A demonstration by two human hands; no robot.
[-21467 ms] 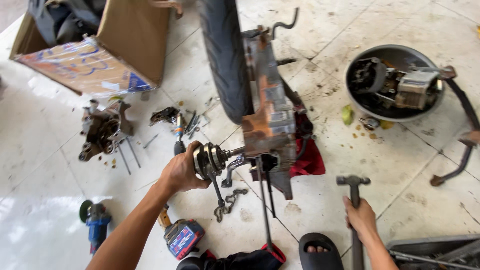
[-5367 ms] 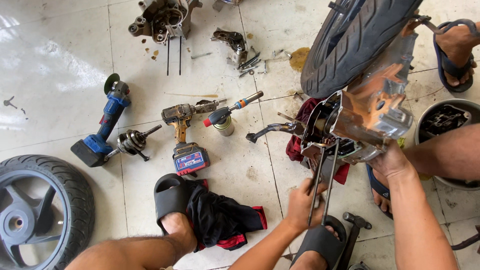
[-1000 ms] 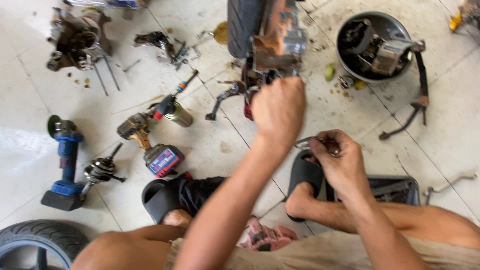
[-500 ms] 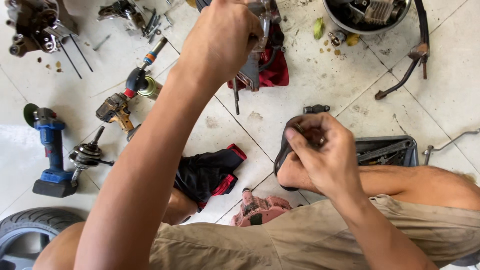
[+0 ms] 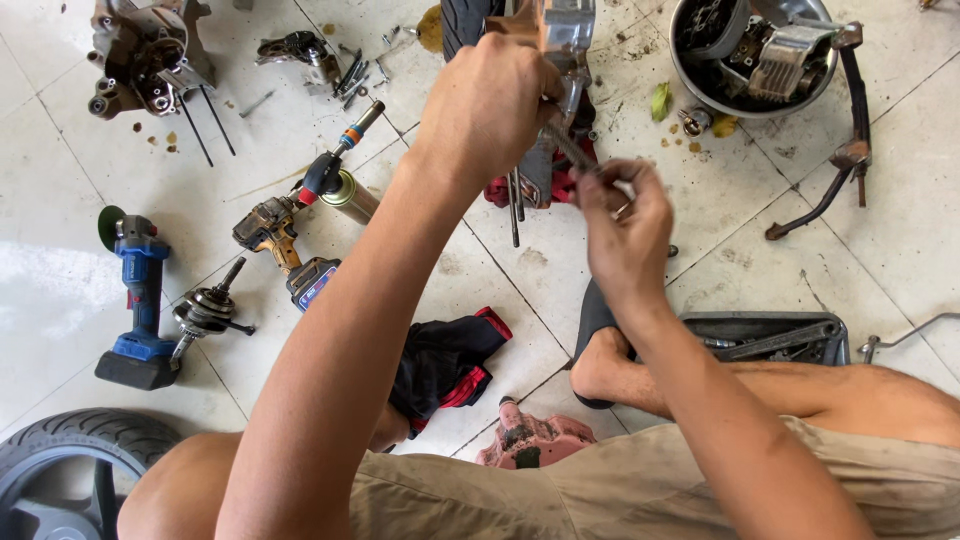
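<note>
Hands: I see both raised over the tiled floor (image 5: 120, 300), close together at the engine block (image 5: 560, 40).
Left hand (image 5: 490, 105): closed in a fist against the engine block, gripping a dark threaded bolt (image 5: 572, 150) at its upper end.
Right hand (image 5: 625, 235): fingers curled and pinched on the lower end of the same bolt (what else sits in the palm I cannot tell).
Engine block: upright at the top edge, a tyre (image 5: 462, 20) beside it, a red rag (image 5: 560, 185) under it.
Near the legs: a black and red cloth (image 5: 445, 360), a dark tool tray (image 5: 775, 335) by the right foot.
Left of my arm: cordless impact driver (image 5: 285, 250), spray can (image 5: 345, 195), blue angle grinder (image 5: 135, 300), crankshaft (image 5: 205, 312).
Far corners: crankcase half (image 5: 145, 50) top left, metal basin (image 5: 770, 45) of parts top right, wheel (image 5: 70, 470) bottom left.
</note>
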